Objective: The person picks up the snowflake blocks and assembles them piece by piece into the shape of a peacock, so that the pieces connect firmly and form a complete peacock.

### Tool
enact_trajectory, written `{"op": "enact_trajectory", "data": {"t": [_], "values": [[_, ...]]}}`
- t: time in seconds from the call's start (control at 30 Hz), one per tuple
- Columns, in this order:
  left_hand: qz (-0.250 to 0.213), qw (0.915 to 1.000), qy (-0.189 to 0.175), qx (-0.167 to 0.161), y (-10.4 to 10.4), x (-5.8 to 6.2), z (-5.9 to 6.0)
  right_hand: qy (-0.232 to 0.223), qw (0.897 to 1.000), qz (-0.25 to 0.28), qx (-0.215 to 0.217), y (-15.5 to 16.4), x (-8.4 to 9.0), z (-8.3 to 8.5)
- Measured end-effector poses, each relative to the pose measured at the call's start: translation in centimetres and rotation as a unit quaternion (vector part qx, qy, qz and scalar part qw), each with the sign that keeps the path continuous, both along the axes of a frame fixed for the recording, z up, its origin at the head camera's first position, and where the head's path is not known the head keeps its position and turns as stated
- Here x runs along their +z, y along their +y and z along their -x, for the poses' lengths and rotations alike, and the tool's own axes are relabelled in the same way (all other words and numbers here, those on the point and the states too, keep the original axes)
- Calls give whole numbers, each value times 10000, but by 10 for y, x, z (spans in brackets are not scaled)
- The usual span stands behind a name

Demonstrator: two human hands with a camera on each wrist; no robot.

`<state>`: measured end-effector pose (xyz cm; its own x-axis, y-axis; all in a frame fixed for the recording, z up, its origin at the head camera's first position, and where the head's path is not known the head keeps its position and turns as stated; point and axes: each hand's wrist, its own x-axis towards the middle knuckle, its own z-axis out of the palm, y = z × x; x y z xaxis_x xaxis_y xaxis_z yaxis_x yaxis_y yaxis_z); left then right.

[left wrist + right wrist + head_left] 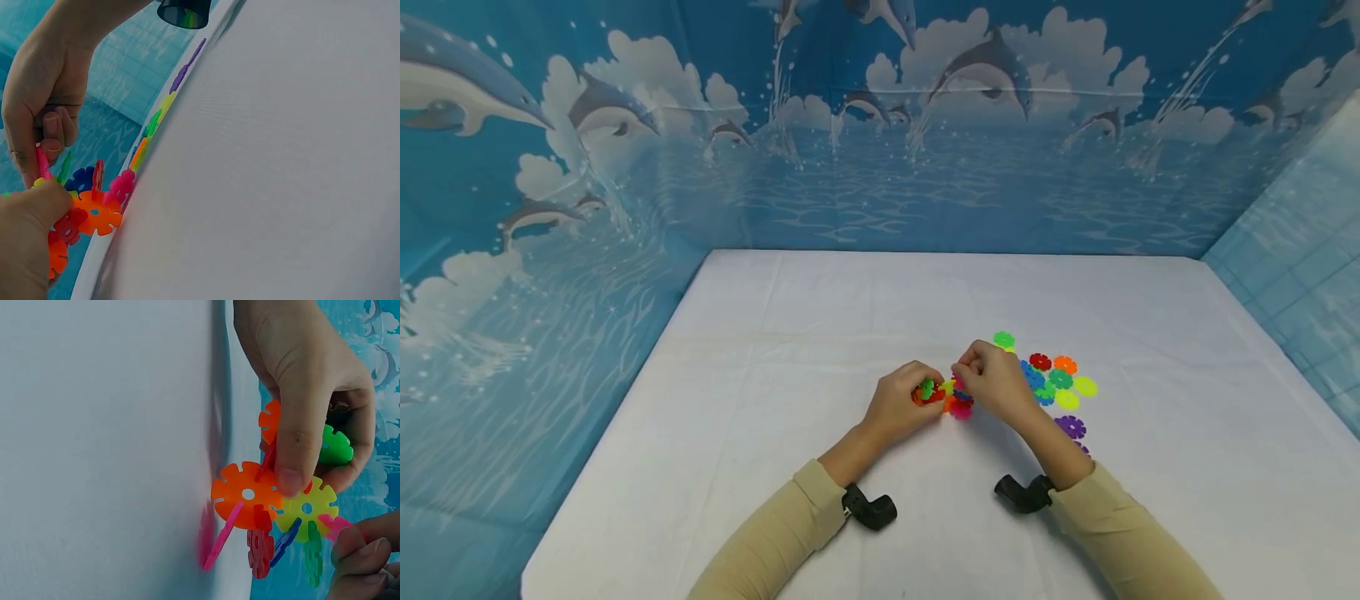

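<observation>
The left hand curls its fingers tight around a bunch of joined flower discs. The right hand pinches a pink disc on that bunch. Loose discs lie on the white table.

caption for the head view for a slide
Two hands join a cluster of colourful plastic snowflake discs on a white tablecloth, loose discs nearby.

the cluster of discs mixes orange, yellow, red, pink, blue and green. loose discs at centre right are green, red, orange, blue, yellow and purple. white counter; blue backdrop patterned with dolphins and clouds; beige sleeves.
</observation>
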<state>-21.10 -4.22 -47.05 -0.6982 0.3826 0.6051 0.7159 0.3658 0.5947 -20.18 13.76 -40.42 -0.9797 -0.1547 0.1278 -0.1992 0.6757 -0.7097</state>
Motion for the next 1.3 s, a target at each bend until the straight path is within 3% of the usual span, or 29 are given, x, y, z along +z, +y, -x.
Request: {"op": "enact_trajectory", "data": {"t": [0.1, 0.23, 0.33, 0.43, 0.57, 0.83, 0.9, 1.3], "values": [[-77, 9999, -132, 16, 0, 1, 1, -43, 10000, 57, 2, 1, 0, 1], [-511, 9940, -968, -74, 1, 0, 2, -260, 9994, 193, -134, 6, 1, 2], [-1021, 9767, -1882, -161, 3, -1, 3, -511, 9974, 386, -316, 13, 3, 4], [-1369, 9567, -2559, -211, 4, -1, 3, -814, 9940, 615, -405, 20, 5, 5], [-1585, 9404, -2991, -316, 4, 0, 2, -1183, 9886, 812, -448, 30, 6, 6], [-2348, 9058, -3456, -705, 3, 2, 2, -1452, 9823, 947, -712, 60, 5, 6], [-2378, 9024, -3530, -676, 2, 2, 2, -1505, 9814, 880, -806, 71, 5, 6], [-2056, 9053, -3690, -444, 3, 0, 5, -1449, 9785, 142, -1459, 145, -8, -1]]}}
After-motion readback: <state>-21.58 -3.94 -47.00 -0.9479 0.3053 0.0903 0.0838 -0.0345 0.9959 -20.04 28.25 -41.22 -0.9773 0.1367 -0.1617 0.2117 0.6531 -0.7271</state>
